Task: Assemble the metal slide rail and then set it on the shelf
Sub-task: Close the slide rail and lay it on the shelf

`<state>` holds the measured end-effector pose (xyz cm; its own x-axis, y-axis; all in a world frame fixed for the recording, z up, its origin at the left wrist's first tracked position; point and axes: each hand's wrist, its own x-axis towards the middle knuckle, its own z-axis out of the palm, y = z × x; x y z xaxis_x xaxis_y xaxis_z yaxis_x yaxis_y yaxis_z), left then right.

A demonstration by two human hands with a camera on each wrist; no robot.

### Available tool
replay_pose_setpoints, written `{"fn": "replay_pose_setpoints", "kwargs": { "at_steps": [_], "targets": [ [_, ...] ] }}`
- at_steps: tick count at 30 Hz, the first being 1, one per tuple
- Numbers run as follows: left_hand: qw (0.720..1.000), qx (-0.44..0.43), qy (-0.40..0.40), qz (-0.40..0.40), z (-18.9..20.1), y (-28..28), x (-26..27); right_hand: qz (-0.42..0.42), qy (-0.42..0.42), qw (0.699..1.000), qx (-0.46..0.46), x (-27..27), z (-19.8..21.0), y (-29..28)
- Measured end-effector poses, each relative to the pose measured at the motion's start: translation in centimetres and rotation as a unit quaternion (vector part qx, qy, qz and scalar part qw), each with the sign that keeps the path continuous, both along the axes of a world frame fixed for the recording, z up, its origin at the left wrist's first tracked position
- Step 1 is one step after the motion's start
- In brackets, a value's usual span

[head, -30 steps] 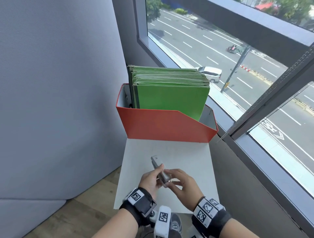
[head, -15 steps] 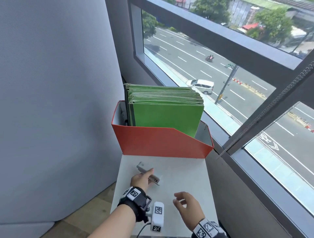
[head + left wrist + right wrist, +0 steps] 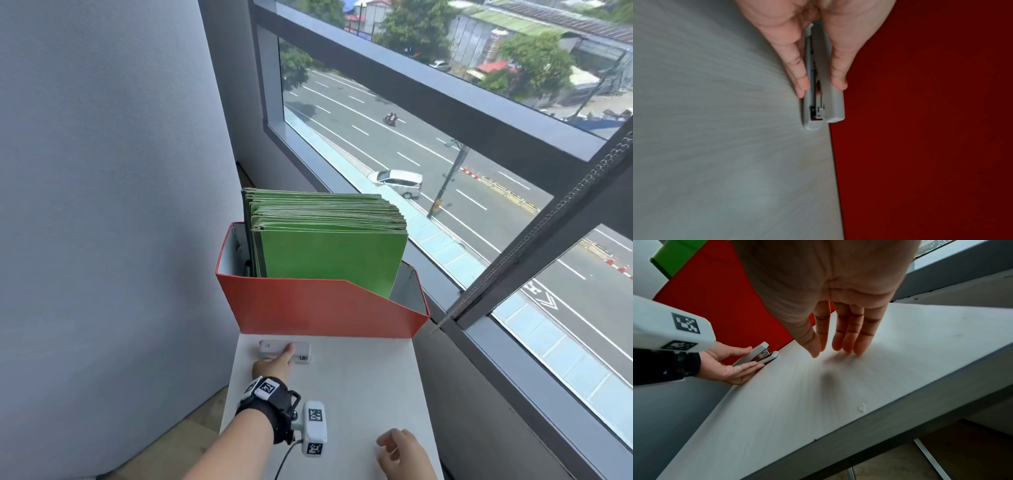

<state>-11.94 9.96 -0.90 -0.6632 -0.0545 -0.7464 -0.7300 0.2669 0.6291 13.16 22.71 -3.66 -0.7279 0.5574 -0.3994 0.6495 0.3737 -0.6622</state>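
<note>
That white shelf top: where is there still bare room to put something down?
The shelf is bare across its middle and window-side half, between the red file box at the back and the right hand near the front edge. It is crowded only at the back left corner, where the left hand holds the grey stapler-like piece beside the box.

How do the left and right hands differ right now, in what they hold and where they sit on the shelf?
The left hand pinches the grey stapler between thumb and fingers; the right hand holds nothing, fingers straight. The left hand sits close to the red box; the right hand hangs back near the white shelf's front edge. Both are over the shelf top, palms down.
</note>
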Motion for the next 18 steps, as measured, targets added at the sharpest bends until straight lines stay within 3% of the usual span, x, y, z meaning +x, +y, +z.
{"fn": "replay_pose_setpoints", "kwargs": {
  "at_steps": [5,18],
  "targets": [
    [0.999,-0.044,-0.013,-0.011,0.1,0.8,-1.0,-0.019,0.003,1.0,0.008,0.2,-0.5,0.0],
    [0.998,-0.001,-0.056,-0.027,-0.6,1.0,-1.7,-0.013,0.019,0.999,0.031,0.8,-0.9,0.4]
  ]
}}
